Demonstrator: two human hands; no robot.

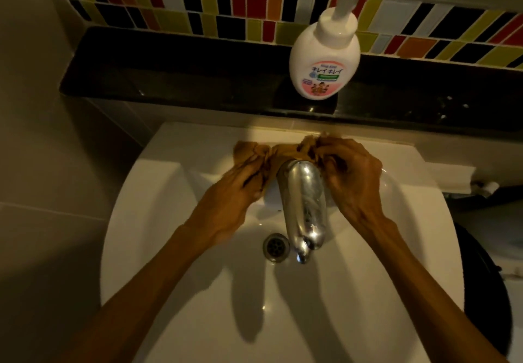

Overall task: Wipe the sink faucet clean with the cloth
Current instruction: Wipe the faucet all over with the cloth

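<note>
I have the tan, crumpled cloth (264, 155) looped behind the base of the shiny chrome faucet (304, 207), which rises from the back of the white ceramic sink (169, 249) and reaches out over the round metal drain (276, 247). My left hand (237, 190) grips the cloth's left end with curled fingers, just beside the faucet. My right hand (351, 178) grips the bunched right end on the other side, fingers closed round the fabric. On the dark stone shelf (169, 76) behind the sink stands a white pump bottle of hand soap (325, 56) with a pink label, below a strip of multicoloured wall tiles (198, 14).
</note>
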